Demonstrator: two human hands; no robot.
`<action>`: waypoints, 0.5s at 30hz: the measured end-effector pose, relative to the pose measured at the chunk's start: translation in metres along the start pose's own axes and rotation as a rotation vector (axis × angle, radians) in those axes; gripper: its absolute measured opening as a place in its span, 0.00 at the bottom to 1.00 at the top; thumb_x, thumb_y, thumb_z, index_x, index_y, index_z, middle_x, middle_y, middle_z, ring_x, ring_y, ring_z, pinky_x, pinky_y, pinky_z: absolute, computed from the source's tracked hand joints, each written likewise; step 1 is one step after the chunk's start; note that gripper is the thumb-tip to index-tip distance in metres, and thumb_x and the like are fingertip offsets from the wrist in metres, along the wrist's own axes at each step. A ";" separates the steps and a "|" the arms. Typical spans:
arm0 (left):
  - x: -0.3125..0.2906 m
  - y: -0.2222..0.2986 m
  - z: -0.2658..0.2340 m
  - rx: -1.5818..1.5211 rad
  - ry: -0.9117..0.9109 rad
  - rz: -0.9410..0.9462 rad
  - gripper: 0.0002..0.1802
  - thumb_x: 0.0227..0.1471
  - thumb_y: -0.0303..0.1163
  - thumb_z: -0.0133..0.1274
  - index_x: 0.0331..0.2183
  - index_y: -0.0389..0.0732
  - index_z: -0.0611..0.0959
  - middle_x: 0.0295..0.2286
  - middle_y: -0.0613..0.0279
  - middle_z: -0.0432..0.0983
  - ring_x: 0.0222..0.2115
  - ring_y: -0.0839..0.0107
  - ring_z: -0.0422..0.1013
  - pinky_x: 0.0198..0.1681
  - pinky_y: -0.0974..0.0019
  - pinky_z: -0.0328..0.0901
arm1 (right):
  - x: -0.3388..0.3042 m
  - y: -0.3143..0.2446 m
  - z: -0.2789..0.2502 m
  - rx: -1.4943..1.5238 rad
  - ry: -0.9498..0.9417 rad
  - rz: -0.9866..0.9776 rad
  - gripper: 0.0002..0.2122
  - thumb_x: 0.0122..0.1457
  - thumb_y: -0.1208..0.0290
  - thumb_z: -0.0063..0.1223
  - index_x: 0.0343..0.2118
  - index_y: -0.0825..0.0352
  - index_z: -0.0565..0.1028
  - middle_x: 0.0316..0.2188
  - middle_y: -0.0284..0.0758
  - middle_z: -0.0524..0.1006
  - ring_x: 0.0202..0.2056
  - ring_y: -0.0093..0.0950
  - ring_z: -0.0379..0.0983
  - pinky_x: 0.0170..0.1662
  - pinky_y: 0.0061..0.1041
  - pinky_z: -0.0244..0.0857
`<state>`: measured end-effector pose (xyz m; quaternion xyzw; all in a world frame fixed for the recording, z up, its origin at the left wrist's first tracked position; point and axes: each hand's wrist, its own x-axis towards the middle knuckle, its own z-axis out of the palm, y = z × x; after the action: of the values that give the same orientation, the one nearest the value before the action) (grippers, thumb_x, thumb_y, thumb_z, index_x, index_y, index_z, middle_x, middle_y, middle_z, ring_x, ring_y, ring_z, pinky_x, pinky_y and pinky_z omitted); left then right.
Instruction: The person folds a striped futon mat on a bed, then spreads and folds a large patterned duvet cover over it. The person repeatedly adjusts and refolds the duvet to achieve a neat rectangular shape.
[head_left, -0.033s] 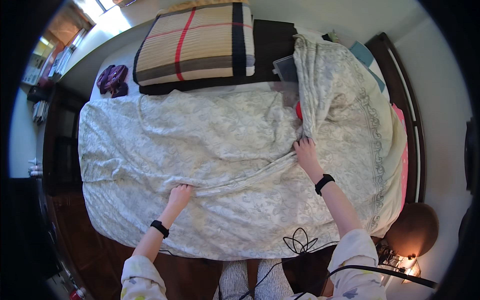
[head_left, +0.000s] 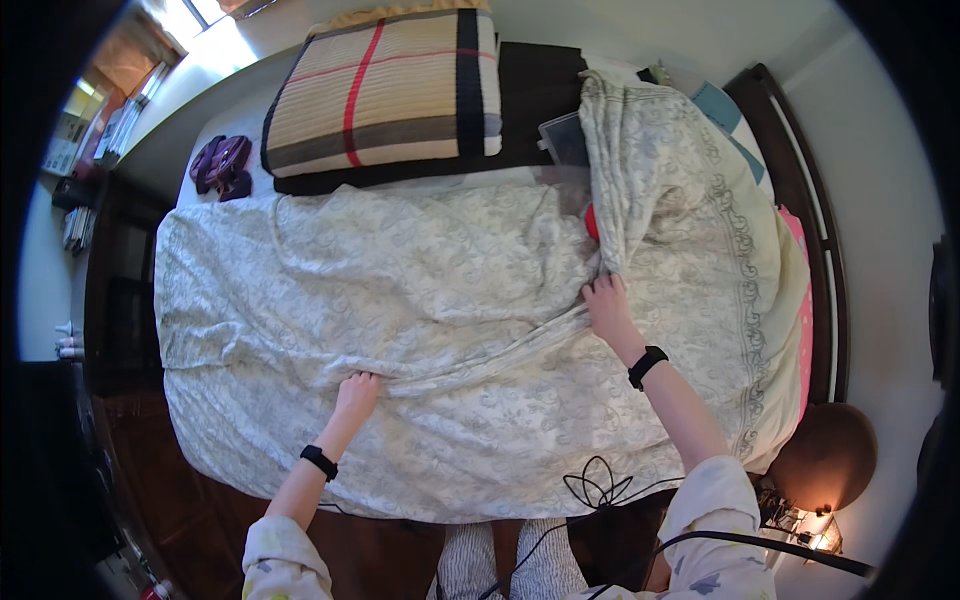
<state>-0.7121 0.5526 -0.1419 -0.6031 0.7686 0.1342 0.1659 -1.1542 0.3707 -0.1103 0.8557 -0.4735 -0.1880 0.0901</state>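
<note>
A pale grey-white duvet cover point(head_left: 450, 440) with a scroll pattern lies spread and wrinkled over the bed. My left hand point(head_left: 356, 392) is closed on a fold of it, left of the middle. Farther right, my right hand point(head_left: 606, 300) grips the same cloth where a long crease meets a thick bunched fold. That crease runs between both hands. Just beyond my right hand, part of a red object point(head_left: 591, 222) shows beside the bunched fold; the rest of it is covered. Both wrists wear black bands.
A folded plaid blanket point(head_left: 400, 100) rests on dark bedding at the far side, with a purple bag-like item point(head_left: 221, 166) to its left. The dark headboard point(head_left: 810, 210) stands at right, near a round brown lampshade point(head_left: 826, 458). A black cable point(head_left: 598, 485) loops over the near edge.
The whole view has shifted slightly, with the far bedding a little farther left. Both hands keep their hold on the duvet cover.
</note>
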 end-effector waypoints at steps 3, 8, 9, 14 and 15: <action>0.006 0.031 -0.040 -0.031 -0.097 -0.077 0.17 0.38 0.31 0.50 0.35 0.38 0.72 0.32 0.55 0.70 0.35 0.60 0.66 0.35 0.59 0.62 | 0.014 0.023 -0.042 -0.387 0.127 -0.069 0.06 0.41 0.72 0.48 0.25 0.63 0.73 0.29 0.36 0.70 0.39 0.30 0.63 0.48 0.33 0.47; 0.073 0.144 -0.097 -0.486 0.196 -0.311 0.33 0.37 0.42 0.53 0.46 0.42 0.63 0.44 0.42 0.56 0.47 0.48 0.52 0.46 0.48 0.52 | 0.109 0.076 -0.107 0.069 0.043 -0.022 0.04 0.43 0.71 0.48 0.23 0.60 0.75 0.24 0.31 0.74 0.33 0.28 0.71 0.39 0.40 0.54; 0.091 0.173 -0.103 -0.546 0.219 -0.403 0.44 0.36 0.48 0.55 0.53 0.43 0.56 0.50 0.36 0.47 0.52 0.43 0.44 0.49 0.44 0.48 | 0.132 0.088 -0.117 0.131 0.076 0.050 0.04 0.43 0.71 0.48 0.24 0.60 0.74 0.24 0.31 0.74 0.32 0.27 0.72 0.36 0.38 0.56; 0.162 0.252 -0.100 -0.944 -0.342 -0.970 0.71 0.25 0.62 0.58 0.52 0.49 0.23 0.50 0.34 0.13 0.53 0.39 0.16 0.50 0.35 0.30 | 0.200 0.144 -0.145 0.101 0.292 0.332 0.06 0.43 0.70 0.48 0.27 0.60 0.73 0.30 0.36 0.73 0.33 0.32 0.71 0.35 0.38 0.58; 0.170 0.263 -0.090 -0.770 -0.382 -1.007 0.74 0.23 0.63 0.59 0.51 0.50 0.19 0.49 0.34 0.09 0.52 0.39 0.13 0.50 0.35 0.28 | 0.211 0.154 -0.148 0.130 0.312 0.326 0.06 0.45 0.69 0.47 0.27 0.59 0.74 0.32 0.37 0.71 0.35 0.32 0.70 0.35 0.38 0.58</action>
<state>-1.0129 0.4281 -0.1298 -0.8707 0.2470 0.4098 0.1142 -1.1121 0.1064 0.0266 0.7907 -0.5969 -0.0054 0.1359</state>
